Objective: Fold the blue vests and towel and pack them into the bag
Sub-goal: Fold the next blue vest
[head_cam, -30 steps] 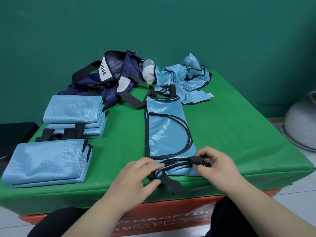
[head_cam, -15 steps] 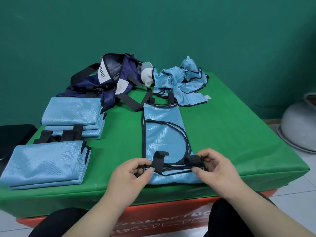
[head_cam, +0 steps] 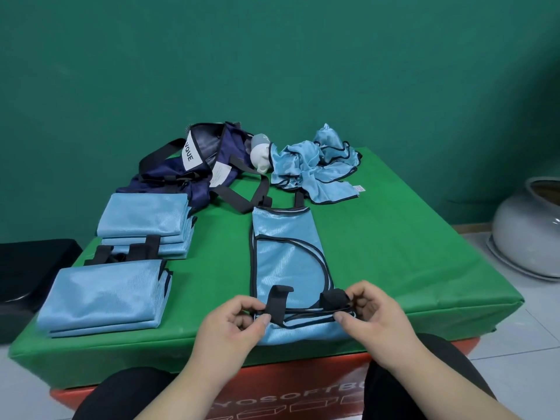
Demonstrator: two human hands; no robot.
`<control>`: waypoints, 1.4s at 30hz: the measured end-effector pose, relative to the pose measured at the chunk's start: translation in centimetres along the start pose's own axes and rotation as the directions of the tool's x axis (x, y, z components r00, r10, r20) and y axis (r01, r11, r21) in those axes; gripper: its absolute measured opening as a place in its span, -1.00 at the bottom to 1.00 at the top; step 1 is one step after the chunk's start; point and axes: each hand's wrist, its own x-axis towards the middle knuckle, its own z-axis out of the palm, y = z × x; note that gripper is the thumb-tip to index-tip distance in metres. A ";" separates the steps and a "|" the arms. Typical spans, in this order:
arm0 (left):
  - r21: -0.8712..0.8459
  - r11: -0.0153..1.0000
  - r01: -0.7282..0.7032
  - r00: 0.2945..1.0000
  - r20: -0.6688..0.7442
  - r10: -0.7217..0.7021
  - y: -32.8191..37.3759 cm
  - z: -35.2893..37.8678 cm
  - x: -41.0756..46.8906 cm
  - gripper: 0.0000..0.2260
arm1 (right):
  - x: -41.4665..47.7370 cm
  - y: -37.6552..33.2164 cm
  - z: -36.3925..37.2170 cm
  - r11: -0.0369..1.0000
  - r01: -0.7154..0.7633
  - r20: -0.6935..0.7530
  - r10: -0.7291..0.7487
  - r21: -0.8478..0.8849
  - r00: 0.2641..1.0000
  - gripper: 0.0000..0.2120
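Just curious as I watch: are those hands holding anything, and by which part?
The blue vest, by its near edge: left hand pinches beside one black strap, right hand beside the other.

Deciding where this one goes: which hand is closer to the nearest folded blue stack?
Left. The left hand pinches a black strap just right of the nearest folded stack; the right hand pinches the vest farther right.

Sky-blue vest (head_cam: 285, 262) with black piping; bright green table (head_cam: 394, 253); navy bag (head_cam: 200, 177) with black straps (head_cam: 239, 196) and white, black-lettered label (head_cam: 189, 154); teal wall (head_cam: 272, 56); orange-red base (head_cam: 303, 386) with pale lettering; pale tiled floor (head_cam: 521, 353).
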 end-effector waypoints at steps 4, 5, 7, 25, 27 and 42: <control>0.025 1.000 -0.003 1.000 0.026 0.002 1.0 -0.3 -1.3 -0.72 | -1.3 -0.1 -0.1 0.999 -0.026 0.000 0.026 0.023 1.000 -0.73; 0.043 0.999 -0.007 1.000 0.028 0.006 1.2 -0.4 -1.6 -0.71 | -1.5 -0.2 -0.1 0.999 -0.036 0.000 0.036 0.020 0.999 -0.74; 0.079 0.997 -0.011 0.999 0.033 0.009 1.3 -0.5 -2.3 -0.71 | -2.0 -0.3 -0.1 0.998 -0.058 -0.004 0.058 0.011 0.998 -0.76; 0.120 0.988 -0.094 0.996 0.011 0.093 3.3 -1.5 -0.8 -0.73 | 0.2 -2.3 0.0 0.997 -0.005 -0.071 0.010 0.071 0.997 -0.74; 0.137 0.985 -0.108 0.993 -0.024 0.112 4.0 -1.5 1.0 -0.73 | 2.2 -2.7 0.1 0.998 0.007 -0.077 -0.002 0.066 0.997 -0.73; 0.403 0.915 -0.004 0.982 -0.170 0.080 4.2 -1.1 20.7 -0.91 | 22.5 -1.5 2.5 0.944 -0.113 -0.137 0.073 -0.310 0.988 -0.90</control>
